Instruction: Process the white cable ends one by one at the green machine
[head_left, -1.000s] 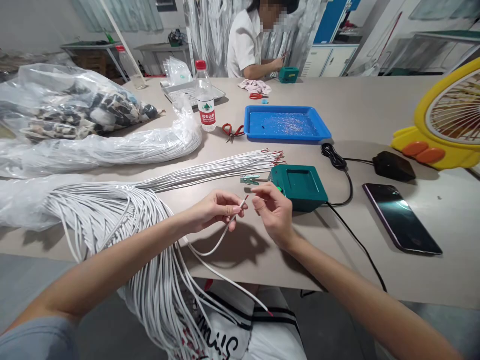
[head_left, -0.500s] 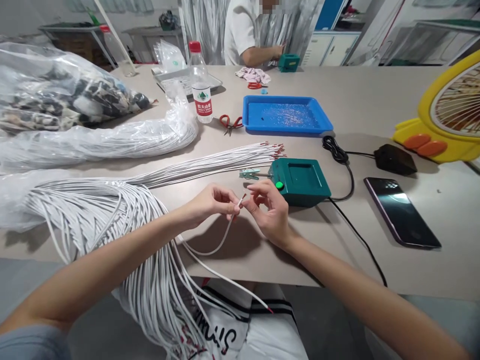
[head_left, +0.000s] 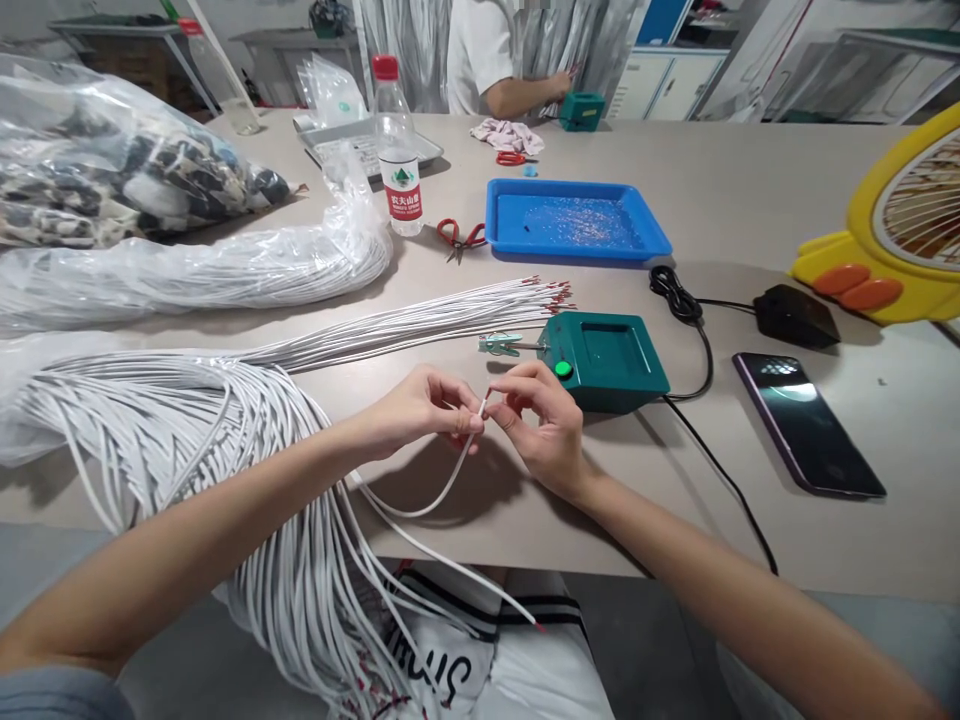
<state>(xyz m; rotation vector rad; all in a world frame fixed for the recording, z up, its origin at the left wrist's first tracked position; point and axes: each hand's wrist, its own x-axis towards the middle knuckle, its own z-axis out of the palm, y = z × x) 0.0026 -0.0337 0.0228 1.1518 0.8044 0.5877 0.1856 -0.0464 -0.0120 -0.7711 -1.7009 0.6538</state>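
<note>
My left hand (head_left: 429, 408) pinches a single white wire (head_left: 442, 487) near its end, just above the table. My right hand (head_left: 541, 414) is closed in a pinch on the tip of that same wire, fingertips meeting the left hand's. The wire curves down to a large bundle of white wires (head_left: 225, 450) draped over the table edge onto my lap. Just beyond my right hand sits a green box (head_left: 609, 360) with a green button and a small clip on its left side. A row of wires with red tips (head_left: 450, 315) lies behind my hands.
A blue tray (head_left: 577, 222), red scissors (head_left: 459, 238), a water bottle (head_left: 396, 150) and bagged wires (head_left: 195, 275) lie further back. A phone (head_left: 806, 422), black adapter (head_left: 795, 316) with cable and yellow fan (head_left: 892, 230) are at the right. Another person (head_left: 495, 60) works across the table.
My right hand has closed in on the wire tip and now pinches it; the two hands have come together. The view has tilted down slightly.
</note>
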